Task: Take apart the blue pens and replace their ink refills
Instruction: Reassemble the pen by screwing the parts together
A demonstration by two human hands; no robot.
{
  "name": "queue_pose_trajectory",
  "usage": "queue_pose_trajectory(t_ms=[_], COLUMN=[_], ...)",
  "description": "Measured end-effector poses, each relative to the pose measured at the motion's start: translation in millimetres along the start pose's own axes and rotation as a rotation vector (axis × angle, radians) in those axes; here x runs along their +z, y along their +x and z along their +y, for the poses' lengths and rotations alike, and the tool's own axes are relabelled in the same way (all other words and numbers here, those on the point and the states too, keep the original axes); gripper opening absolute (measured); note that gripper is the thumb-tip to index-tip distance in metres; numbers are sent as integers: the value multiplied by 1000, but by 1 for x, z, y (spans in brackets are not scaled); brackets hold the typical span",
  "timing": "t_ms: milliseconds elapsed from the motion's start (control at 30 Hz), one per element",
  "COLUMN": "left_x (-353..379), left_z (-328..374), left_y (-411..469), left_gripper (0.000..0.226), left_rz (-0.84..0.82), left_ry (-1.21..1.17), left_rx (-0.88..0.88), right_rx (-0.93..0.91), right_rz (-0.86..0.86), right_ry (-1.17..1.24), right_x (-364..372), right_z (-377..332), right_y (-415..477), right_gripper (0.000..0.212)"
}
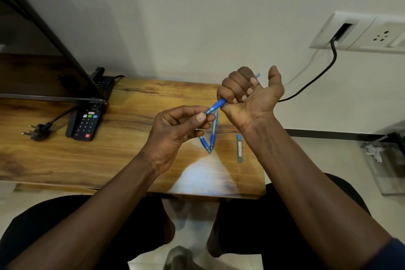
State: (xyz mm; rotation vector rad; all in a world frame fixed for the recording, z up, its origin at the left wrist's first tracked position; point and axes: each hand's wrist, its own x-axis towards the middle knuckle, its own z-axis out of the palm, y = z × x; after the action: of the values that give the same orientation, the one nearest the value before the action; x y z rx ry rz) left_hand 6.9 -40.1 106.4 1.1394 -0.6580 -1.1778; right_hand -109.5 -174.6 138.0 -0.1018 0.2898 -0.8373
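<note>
Head view: both hands on one blue plastic click pen [219,104], held above the wooden table [131,144].
Right hand [247,94] fisted around the barrel, clicker end poking out top; left hand [175,129] pinches the tip end between thumb and fingers. Two more blue pens [209,138] lie tips together on the table, with what looks like a green refill pack [239,148] just beside them.

Both forearms are bare to the elbow, the left hand [175,129] and right hand [247,96] wear no rings or watch, a dark blue sleeve edge [392,254] shows at the right upper arm, and black trousers [65,215] cover the thighs.
</note>
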Motion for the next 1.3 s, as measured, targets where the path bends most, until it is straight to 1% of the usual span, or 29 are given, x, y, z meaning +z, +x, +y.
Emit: queue_pose_trajectory(t_ms=[167,300,533,633,767,1100,1200,1300], left_x=[0,0,-2,-4,-3,-4,-8,-16], left_z=[-1,0,3,3,2,-4,-2,4], left_y=[-1,-1,-1,0,2,3,6,8], left_gripper=[20,20,21,22,20,21,23,26], left_rz=[14,16,-28,-61,-42,-17,-7,-3], left_ry=[-8,-17,-39,-57,-43,-43,-29,32], left_rx=[-9,-23,-45,-68,-72,-43,-43,-50], right_rx=[10,-32,-116,-120,-110,-46,-56,-74], right_rz=[0,30,101,127,131,32,13,38], right_ry=[14,-22,-86,-84,-79,-20,-20,-69], right_x=[0,1,5,4,3,-3,-4,-4], right_z=[1,1,0,-1,0,2,2,6], right_y=[0,0,-1,0,0,1,3,5], right_gripper=[60,47,31,37,35,50,46,34])
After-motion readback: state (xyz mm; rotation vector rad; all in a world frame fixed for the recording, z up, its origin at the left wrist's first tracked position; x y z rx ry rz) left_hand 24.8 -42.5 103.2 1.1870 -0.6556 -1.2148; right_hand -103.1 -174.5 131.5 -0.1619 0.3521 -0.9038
